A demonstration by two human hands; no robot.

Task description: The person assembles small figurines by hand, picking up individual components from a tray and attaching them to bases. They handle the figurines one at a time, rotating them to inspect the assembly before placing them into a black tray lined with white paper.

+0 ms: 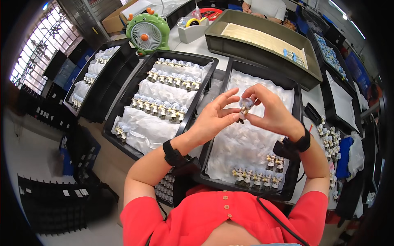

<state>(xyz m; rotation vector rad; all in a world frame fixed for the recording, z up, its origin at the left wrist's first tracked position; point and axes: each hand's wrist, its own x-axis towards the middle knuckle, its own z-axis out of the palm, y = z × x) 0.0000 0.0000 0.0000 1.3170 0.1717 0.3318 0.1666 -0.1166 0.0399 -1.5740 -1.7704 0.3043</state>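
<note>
1. Because the small pale-haired figurine needs only a light hold, the right hand grasps it between thumb and curved fingertips, near the centre of the frame, presumably to spare its details.
2. While the left hand brings thumb and forefinger close to the figurine's lower side, its other fingers fan out, probably to keep clear; I cannot tell whether it grips or merely steadies.
3. Both hands are above the middle tray, likely so that a slip would end on its soft white lining.
4. Similar figurines cluster at the tray's near end, lower right of centre, perhaps packed close to save room.
5. At centre left, another tray carries rows of figurines separated by crumpled white sheeting, which likely stops them rubbing.
</note>
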